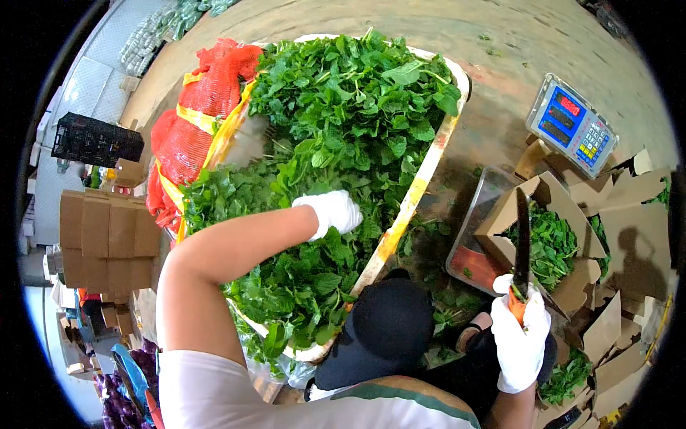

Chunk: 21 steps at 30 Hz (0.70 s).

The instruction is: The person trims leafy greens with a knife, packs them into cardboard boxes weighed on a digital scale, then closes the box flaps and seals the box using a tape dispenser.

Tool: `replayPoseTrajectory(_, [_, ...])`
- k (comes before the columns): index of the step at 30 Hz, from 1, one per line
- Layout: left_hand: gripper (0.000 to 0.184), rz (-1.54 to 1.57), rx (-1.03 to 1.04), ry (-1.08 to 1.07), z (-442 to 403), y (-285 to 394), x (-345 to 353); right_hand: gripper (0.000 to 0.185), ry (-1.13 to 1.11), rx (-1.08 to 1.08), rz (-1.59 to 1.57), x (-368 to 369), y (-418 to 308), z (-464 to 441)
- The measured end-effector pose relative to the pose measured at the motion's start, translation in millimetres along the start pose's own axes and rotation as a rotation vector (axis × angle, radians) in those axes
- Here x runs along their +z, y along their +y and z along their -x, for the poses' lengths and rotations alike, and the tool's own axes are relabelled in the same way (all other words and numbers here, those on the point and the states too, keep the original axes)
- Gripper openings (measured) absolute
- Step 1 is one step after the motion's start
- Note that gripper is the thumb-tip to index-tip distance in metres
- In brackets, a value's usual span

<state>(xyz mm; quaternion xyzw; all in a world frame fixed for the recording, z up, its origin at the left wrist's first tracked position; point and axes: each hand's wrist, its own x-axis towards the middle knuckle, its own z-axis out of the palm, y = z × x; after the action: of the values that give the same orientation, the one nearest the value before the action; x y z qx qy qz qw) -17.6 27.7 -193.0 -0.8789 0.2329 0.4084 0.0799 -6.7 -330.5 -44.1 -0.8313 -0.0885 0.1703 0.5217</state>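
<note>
A wide white-rimmed tub [421, 187] in front of me is heaped with leafy green mint [357, 93]. My left hand [330, 213], in a white glove, is down among the mint sprigs with its fingers curled round some of them; the fingertips are hidden by leaves. On the right, my gloved right hand [523, 339] is closed round the orange handle of a knife [524, 239]. Its long dark blade points up and away from me, in front of an open cardboard box [500, 222] with cut greens [547, 250] inside.
Red mesh sacks [193, 136] with yellow bands lie along the tub's left side. A digital scale [572, 125] stands at the back right. More open cardboard boxes [607, 325] crowd the right; stacked cartons [107, 225] and a black crate [96, 138] stand left.
</note>
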Motion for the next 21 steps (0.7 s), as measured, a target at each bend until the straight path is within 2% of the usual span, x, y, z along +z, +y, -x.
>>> replayPoseTrajectory(2, [0.014,-0.015,0.026,0.136,-18.7,-5.5,8.0,0.026,-0.017,-0.074,0.083,1.5,1.3,0.9])
replayPoseTrajectory(4, [0.014,-0.160,0.280,0.394,-25.5,-9.8,-6.9,0.025,-0.030,0.042,0.026,3.9,1.9,-0.2])
replayPoseTrajectory(5, [0.014,-0.205,0.339,0.598,-30.9,-12.8,-9.2,0.025,-0.036,0.080,0.014,4.0,1.3,-1.8])
replayPoseTrajectory(6, [0.016,-0.130,0.219,0.407,-34.8,-13.9,-16.9,0.025,-0.039,0.081,0.018,5.3,1.2,-2.8])
replayPoseTrajectory(8, [0.025,-0.026,0.043,0.258,-34.1,-17.0,-15.1,0.024,-0.002,0.089,0.009,5.6,1.3,-5.0])
replayPoseTrajectory(9, [0.039,-0.048,-0.102,-0.018,-32.8,-14.3,-26.0,0.024,-0.015,0.143,-0.041,4.0,-0.6,-5.8])
replayPoseTrajectory(10, [0.044,-0.114,-0.146,-0.121,-35.0,-17.7,-12.1,0.024,-0.008,0.150,-0.040,3.5,-0.3,-6.2])
replayPoseTrajectory(12, [0.045,0.038,-0.230,-0.166,-31.5,-15.0,-4.4,0.025,0.016,0.044,0.040,4.1,1.9,-6.5])
replayPoseTrajectory(13, [0.044,0.176,-0.330,-0.078,-46.7,-21.7,25.4,0.024,0.011,0.038,0.004,3.8,1.9,-6.9])
replayPoseTrajectory(15, [0.043,0.177,-0.368,-0.037,-49.3,-16.7,37.0,0.024,0.003,0.064,-0.043,3.3,-2.7,-8.3])
replayPoseTrajectory(17, [0.040,0.267,-0.491,-0.060,-29.8,4.5,7.2,0.023,-0.002,0.123,-0.130,1.9,-5.1,-7.6])
replayPoseTrajectory(20, [0.031,0.136,-0.311,-0.223,-24.1,1.0,-0.1,0.023,0.027,0.052,-0.098,-0.7,1.6,-6.4])
replayPoseTrajectory(21, [0.023,0.203,-0.414,-0.109,-15.7,5.6,-1.0,0.022,0.037,0.047,-0.117,-2.1,5.9,-3.4])
